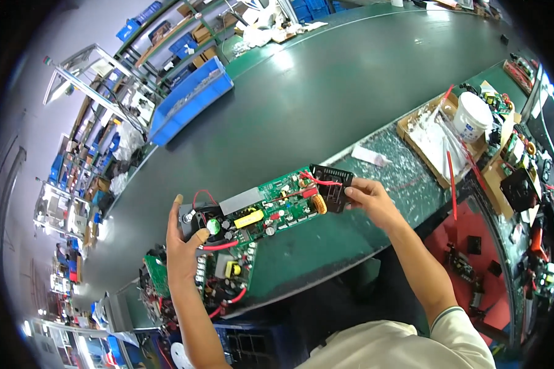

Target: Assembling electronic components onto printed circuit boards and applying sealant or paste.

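Observation:
A long green circuit board (pixel 287 216) is held up in front of me, slanting upward to the right. It carries a grey metal heatsink (pixel 241 202), a yellow transformer (pixel 248 219) and a copper-wound coil (pixel 319 204). My left hand (pixel 183 255) grips its left end, thumb and fingers either side of a dark fan-like part. At the other end, my right hand (pixel 378 206) pinches the outer edge of a black slotted end plate (pixel 333 195). Red wires run from the board to this plate. Whether the plate is fastened to the board I cannot tell.
More circuit boards (pixel 224 277) lie below my left hand at the bench edge. A blue bin (pixel 194 101) stands far left on the green bench (pixel 326 80). To the right are a small white bottle (pixel 369 155), a cardboard tray (pixel 440 175) and a white tub (pixel 472 117).

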